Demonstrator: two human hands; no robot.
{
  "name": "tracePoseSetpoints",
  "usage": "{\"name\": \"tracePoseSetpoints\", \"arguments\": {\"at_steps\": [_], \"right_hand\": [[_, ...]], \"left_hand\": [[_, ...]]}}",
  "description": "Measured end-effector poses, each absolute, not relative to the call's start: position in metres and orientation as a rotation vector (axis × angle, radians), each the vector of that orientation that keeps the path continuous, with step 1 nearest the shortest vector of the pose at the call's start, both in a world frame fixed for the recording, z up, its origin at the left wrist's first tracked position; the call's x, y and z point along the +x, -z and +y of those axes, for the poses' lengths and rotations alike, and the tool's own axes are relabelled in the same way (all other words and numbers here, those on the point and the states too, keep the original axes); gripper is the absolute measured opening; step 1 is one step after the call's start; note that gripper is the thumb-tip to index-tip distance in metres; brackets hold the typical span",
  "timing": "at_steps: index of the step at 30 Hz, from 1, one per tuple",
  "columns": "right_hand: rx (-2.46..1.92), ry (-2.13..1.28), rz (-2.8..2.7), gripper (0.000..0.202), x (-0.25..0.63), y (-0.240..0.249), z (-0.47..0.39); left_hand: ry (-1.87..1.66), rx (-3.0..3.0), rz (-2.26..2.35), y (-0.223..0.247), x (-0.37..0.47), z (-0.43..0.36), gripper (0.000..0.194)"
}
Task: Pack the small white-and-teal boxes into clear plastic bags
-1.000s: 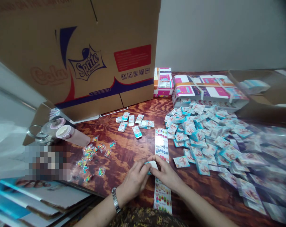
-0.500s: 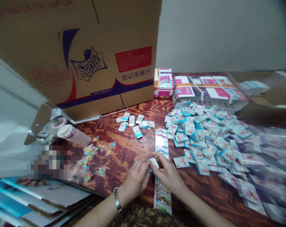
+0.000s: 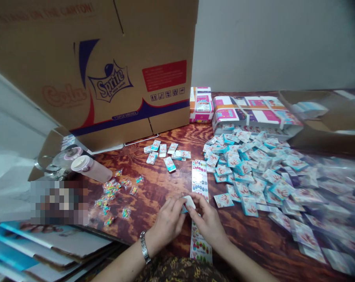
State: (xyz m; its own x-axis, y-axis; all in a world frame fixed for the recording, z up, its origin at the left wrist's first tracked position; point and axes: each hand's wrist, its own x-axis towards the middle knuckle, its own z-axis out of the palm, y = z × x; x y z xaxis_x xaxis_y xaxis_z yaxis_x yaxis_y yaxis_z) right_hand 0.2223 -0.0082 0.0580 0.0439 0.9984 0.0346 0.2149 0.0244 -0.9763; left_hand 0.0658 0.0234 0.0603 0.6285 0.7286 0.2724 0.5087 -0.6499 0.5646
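Between both hands is a small white-and-blue card box (image 3: 189, 202), its white flap standing up towards me. My left hand (image 3: 169, 219) is closed on the box's left side, a metal watch band at the wrist. From the right, my right hand (image 3: 205, 219) pinches the box near its flap; the fingers hide most of it. Under the hands runs a long strip of printed stickers (image 3: 199, 182). Several similar small boxes (image 3: 169, 164) lie beyond the hands. To the left are small clear packets of coloured candy (image 3: 111, 188).
A big heap of small boxes (image 3: 245, 168) covers the table's right side. Behind it stand wrapped printed cartons (image 3: 250, 113) and an open cardboard box (image 3: 327, 129). A tall Sprite carton (image 3: 121, 78) rises at back left, near a pale bottle (image 3: 91, 167). Flat cardboard pieces (image 3: 62, 243) lie lower left.
The box stays between both hands, its white flap now a little more upright and visible. My right fingers have shifted slightly around it. The whole view has moved a little.
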Motion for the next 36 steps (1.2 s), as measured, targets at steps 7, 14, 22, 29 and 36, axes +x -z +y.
{"name": "tracePoseSetpoints", "arguments": {"at_steps": [7,14,22,29,36], "right_hand": [[-1.368,-0.958,-1.427,0.023,0.223,-0.066,-0.008],[-1.289,-1.158,-1.231,0.023,0.221,-0.07,0.001],[-1.431,-0.912,-1.371,0.015,0.22,-0.068,-0.001],[-1.487,-0.801,-1.44,0.018,0.217,-0.074,0.001],[-1.526,-0.839,-1.458,0.016,0.221,-0.071,0.004]], "left_hand": [[-0.686,2.44,1.0,-0.063,0.064,0.021,0.048],[-0.72,2.473,1.048,-0.065,0.067,0.021,0.045],[-0.757,2.475,1.159,-0.05,0.068,0.019,0.059],[-0.687,2.522,1.237,-0.044,0.073,0.015,0.063],[-0.761,2.396,1.256,-0.037,0.072,0.012,0.063]]}}
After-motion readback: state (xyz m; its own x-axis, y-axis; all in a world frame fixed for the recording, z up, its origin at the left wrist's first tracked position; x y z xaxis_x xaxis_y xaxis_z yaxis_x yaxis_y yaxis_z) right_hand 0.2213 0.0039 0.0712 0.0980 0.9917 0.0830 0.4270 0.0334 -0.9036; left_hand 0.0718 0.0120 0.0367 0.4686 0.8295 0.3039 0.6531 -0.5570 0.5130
